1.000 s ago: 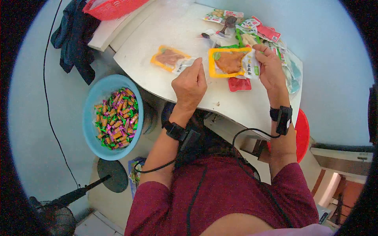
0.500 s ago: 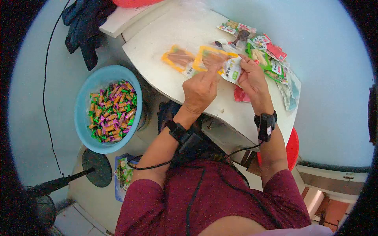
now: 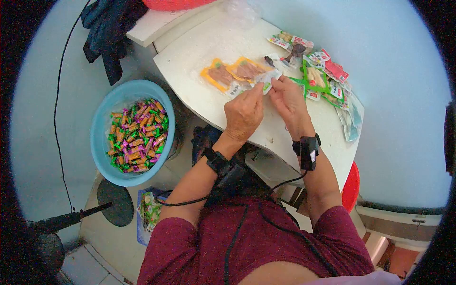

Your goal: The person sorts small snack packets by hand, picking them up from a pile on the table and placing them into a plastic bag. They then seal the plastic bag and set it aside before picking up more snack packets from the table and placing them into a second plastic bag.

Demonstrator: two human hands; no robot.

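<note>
My left hand (image 3: 243,110) is closed over the near edge of the table, its fingertips at the lower edge of an orange-edged food packet (image 3: 247,69). My right hand (image 3: 289,97) pinches the white end of that packet. A second orange-edged packet (image 3: 220,76) lies flat just to the left, partly touching the first. Right of my right hand is a pile with a green-edged packet (image 3: 315,78), a red packet (image 3: 336,71) and a dark item in clear wrap (image 3: 298,50).
The white table (image 3: 190,57) has a clear bag (image 3: 242,13) at its back. A blue basin (image 3: 101,156) of wrapped sweets stands at left, near a black round base (image 3: 115,203). A blue tray (image 3: 141,227) and a red tub (image 3: 351,187) sit lower down.
The right-hand packet has gone down flatter onto the table, beside the other one. My right hand has shifted left, closer to my left hand. The red piece under it no longer shows.
</note>
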